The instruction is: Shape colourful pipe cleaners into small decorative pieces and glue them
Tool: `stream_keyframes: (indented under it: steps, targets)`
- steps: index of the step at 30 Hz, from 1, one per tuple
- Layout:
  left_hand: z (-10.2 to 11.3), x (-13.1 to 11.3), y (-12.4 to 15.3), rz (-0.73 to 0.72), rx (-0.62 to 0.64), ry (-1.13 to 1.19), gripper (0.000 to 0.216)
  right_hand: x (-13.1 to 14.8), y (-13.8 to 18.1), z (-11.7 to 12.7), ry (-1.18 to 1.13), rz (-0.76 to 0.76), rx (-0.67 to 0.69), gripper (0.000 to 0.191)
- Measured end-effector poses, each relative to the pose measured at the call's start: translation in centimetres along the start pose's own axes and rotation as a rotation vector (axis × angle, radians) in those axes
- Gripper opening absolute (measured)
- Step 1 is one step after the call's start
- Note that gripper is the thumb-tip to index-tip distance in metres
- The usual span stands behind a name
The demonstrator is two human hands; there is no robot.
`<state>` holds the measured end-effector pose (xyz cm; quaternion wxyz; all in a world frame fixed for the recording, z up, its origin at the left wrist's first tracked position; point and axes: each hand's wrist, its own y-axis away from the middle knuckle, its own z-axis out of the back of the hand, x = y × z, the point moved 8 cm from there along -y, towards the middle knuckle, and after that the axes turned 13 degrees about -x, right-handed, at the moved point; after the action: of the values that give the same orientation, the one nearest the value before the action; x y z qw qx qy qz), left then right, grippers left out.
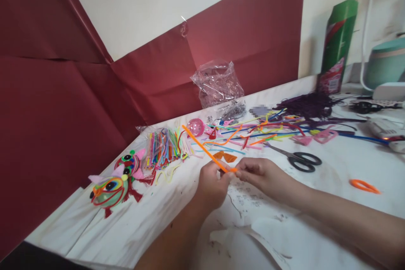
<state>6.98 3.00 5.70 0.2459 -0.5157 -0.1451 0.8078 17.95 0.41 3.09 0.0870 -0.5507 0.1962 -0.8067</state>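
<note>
An orange pipe cleaner (pixel 204 147) is held between my two hands above the white table. My left hand (pixel 212 181) pinches it near its lower end, and its long straight part points up and to the left. At the short bent end, the fingertips of my right hand (pixel 261 175) close on the same pipe cleaner. Just behind my hands lie orange cut pieces (pixel 228 157). A bent orange pipe cleaner loop (pixel 365 186) rests on the table to the right. Black-handled scissors (pixel 300 160) lie beyond my right hand.
Two decorated figures (pixel 110 192) with red tassels stand at the left. Behind them is a bundle of colourful pipe cleaners (pixel 167 147). A clear plastic bag (pixel 220 86), loose pipe cleaners, purple strands (pixel 308 105) and a green bottle (pixel 338 46) line the back.
</note>
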Motion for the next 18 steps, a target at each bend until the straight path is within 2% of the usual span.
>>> stream_keyframes:
  steps: [3, 7, 13, 18]
  targets:
    - [0.2, 0.6, 0.4, 0.09, -0.122, 0.11, 0.004, -0.6, 0.3, -0.1, -0.168, -0.121, -0.107, 0.023]
    - [-0.5, 1.2, 1.3, 0.2, -0.154, 0.19, 0.005, -0.8, 0.7, -0.1, -0.206, -0.191, -0.17, 0.024]
    - [-1.0, 1.5, 1.5, 0.239, -0.143, 0.183, 0.008, 0.0, 0.7, 0.6, -0.022, -0.047, -0.203, 0.023]
    - [-0.6, 0.8, 0.8, 0.113, -0.097, -0.034, 0.01, 0.9, 0.2, 0.9, 0.212, 0.107, -0.165, 0.02]
